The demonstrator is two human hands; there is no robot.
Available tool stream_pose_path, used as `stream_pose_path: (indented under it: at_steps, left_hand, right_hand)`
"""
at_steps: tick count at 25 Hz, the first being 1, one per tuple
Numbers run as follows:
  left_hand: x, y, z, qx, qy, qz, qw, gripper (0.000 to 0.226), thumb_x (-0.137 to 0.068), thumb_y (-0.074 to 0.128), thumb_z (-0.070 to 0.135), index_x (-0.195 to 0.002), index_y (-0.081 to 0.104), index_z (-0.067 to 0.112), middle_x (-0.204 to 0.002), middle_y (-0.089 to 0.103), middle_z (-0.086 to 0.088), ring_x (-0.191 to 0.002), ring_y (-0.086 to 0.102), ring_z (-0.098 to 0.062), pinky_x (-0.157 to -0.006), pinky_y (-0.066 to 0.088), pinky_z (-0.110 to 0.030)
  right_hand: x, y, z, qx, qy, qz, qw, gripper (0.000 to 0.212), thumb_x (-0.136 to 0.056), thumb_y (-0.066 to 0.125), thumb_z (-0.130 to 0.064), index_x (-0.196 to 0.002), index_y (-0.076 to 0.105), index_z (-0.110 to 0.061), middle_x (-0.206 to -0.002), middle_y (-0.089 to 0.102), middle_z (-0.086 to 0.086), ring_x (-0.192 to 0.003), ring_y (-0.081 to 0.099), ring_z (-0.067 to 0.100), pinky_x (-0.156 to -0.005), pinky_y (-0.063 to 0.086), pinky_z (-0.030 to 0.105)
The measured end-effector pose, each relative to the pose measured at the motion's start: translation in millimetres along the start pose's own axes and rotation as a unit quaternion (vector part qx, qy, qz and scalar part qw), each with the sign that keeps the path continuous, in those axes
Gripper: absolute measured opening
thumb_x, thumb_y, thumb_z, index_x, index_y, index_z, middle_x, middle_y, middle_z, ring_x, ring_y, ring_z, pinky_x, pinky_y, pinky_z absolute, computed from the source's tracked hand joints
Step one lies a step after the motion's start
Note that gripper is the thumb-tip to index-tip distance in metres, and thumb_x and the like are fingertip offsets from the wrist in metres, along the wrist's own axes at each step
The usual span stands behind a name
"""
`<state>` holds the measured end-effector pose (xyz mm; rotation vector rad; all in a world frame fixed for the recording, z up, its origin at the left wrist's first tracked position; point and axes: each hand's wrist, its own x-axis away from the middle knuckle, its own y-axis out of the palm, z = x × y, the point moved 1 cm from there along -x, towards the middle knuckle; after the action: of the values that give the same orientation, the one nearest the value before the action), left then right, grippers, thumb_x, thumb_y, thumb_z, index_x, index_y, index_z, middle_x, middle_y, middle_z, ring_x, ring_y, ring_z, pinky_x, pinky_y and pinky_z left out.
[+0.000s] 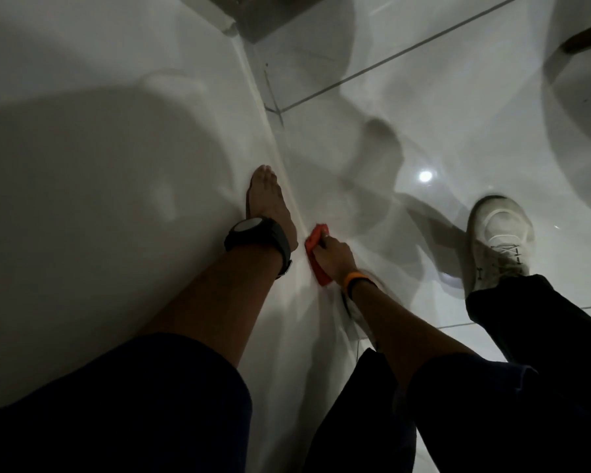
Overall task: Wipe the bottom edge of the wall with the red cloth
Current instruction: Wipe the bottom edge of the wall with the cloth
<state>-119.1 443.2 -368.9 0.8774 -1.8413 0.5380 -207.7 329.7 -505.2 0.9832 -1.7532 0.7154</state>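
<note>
The white wall [99, 148] fills the left half of the view and meets the glossy tiled floor [423, 114] along a pale bottom edge [270, 131] running from top centre down to the middle. My left hand [267, 196] lies flat against the wall just above that edge, fingers together and pointing away, a black watch on its wrist. My right hand [335, 254], with an orange band on the wrist, grips the folded red cloth [316, 254] and presses it onto the bottom edge right beside my left wrist.
My white shoe [495, 240] stands on the floor to the right, with dark trouser legs below it. A dark furniture leg [253, 15] stands by the wall at top centre, another dark piece [587, 39] at the top right. Dark grout lines cross the tiles.
</note>
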Motion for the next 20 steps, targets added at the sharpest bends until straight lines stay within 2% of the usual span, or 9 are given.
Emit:
stream_pose_path:
  at_steps: [2, 3, 5, 6, 8, 11, 14, 16, 20]
  left_hand:
    - [-4, 0, 0, 0.000, -0.007, 0.003, 1.000, 0.093, -0.102, 0.022, 0.067, -0.160, -0.002, -0.002, -0.167, -0.006, -0.022, -0.157, -0.004, -0.036, -0.126, -0.008, -0.047]
    - [-6, -1, -1, 0.004, -0.008, 0.009, 1.000, 0.093, -0.102, 0.023, 0.067, -0.160, -0.003, -0.002, -0.167, -0.006, -0.022, -0.157, -0.004, -0.035, -0.126, -0.007, -0.046]
    - [-10, -4, -5, 0.008, -0.021, 0.014, 1.000, 0.093, -0.102, 0.024, 0.065, -0.160, -0.003, -0.002, -0.167, -0.005, -0.022, -0.157, -0.002, -0.034, -0.125, -0.006, -0.045]
    - [-11, -5, -8, 0.010, -0.027, 0.015, 0.999, 0.092, -0.103, 0.025, 0.064, -0.160, -0.003, -0.002, -0.167, -0.005, -0.022, -0.157, -0.002, -0.034, -0.125, -0.006, -0.045]
    - [-10, -7, -12, 0.009, -0.029, 0.015, 0.999, 0.092, -0.103, 0.026, 0.064, -0.160, -0.003, -0.002, -0.167, -0.005, -0.022, -0.157, -0.002, -0.035, -0.125, -0.006, -0.045]
    - [4, -3, -9, 0.005, -0.017, 0.023, 1.000, 0.098, -0.100, 0.027, 0.070, -0.160, -0.002, -0.001, -0.167, -0.006, -0.021, -0.157, -0.004, -0.035, -0.126, -0.006, -0.047]
    - [21, 12, 1, 0.010, -0.005, 0.043, 0.999, 0.103, -0.097, 0.026, 0.075, -0.161, -0.002, -0.001, -0.167, -0.007, -0.021, -0.157, -0.003, -0.034, -0.127, -0.003, -0.046]
    - [33, 21, 12, 0.008, 0.000, 0.063, 0.998, 0.105, -0.096, 0.025, 0.076, -0.161, -0.002, -0.001, -0.167, -0.007, -0.020, -0.158, -0.004, -0.034, -0.127, -0.003, -0.046]
    - [56, 21, 21, 0.067, -0.003, 0.133, 0.989, 0.110, -0.093, 0.027, 0.080, -0.161, -0.003, -0.001, -0.167, -0.008, -0.020, -0.158, -0.005, -0.033, -0.127, -0.002, -0.045]
  right_hand:
    - [-30, -26, -58, -0.052, -0.092, 0.075, 0.992, 0.054, -0.109, 0.033, -0.032, -0.161, 0.026, -0.021, -0.137, 0.064, 0.022, -0.120, 0.064, 0.041, -0.117, 0.043, 0.052]
    - [-48, -43, -91, -0.060, -0.136, 0.095, 0.984, 0.055, -0.109, 0.033, -0.031, -0.162, 0.021, -0.021, -0.143, 0.060, 0.022, -0.126, 0.060, 0.042, -0.121, 0.038, 0.051]
    - [-74, -71, -143, -0.043, -0.186, 0.095, 0.977, 0.060, -0.108, 0.035, -0.027, -0.163, 0.014, -0.018, -0.155, 0.048, 0.022, -0.138, 0.047, 0.044, -0.124, 0.028, 0.050]
    - [-81, -75, -152, -0.042, -0.183, 0.090, 0.978, 0.061, -0.107, 0.036, -0.025, -0.164, 0.014, -0.017, -0.156, 0.046, 0.022, -0.139, 0.045, 0.044, -0.124, 0.029, 0.050]
    - [-67, -66, -134, -0.043, -0.166, 0.102, 0.980, 0.061, -0.106, 0.040, -0.019, -0.163, 0.020, -0.017, -0.150, 0.054, 0.021, -0.134, 0.053, 0.040, -0.120, 0.037, 0.044]
    - [-23, -34, -52, -0.008, -0.120, 0.112, 0.986, 0.057, -0.102, 0.046, -0.014, -0.158, 0.035, -0.016, -0.130, 0.070, 0.020, -0.115, 0.066, 0.039, -0.104, 0.050, 0.037]
    - [11, -9, 21, 0.071, -0.029, 0.023, 0.997, 0.043, -0.097, 0.051, -0.011, -0.139, 0.059, -0.007, -0.131, 0.068, 0.022, -0.122, 0.062, 0.042, -0.104, 0.049, 0.041]
    - [29, -6, 44, 0.085, -0.009, -0.004, 0.996, 0.031, -0.095, 0.053, -0.010, -0.121, 0.068, -0.002, -0.125, 0.070, 0.023, -0.119, 0.064, 0.041, -0.100, 0.050, 0.040]
    - [66, -32, 27, 0.027, -0.084, 0.111, 0.990, 0.024, -0.097, 0.051, -0.011, -0.100, 0.074, -0.002, -0.104, 0.076, 0.020, -0.100, 0.071, 0.037, -0.093, 0.057, 0.041]
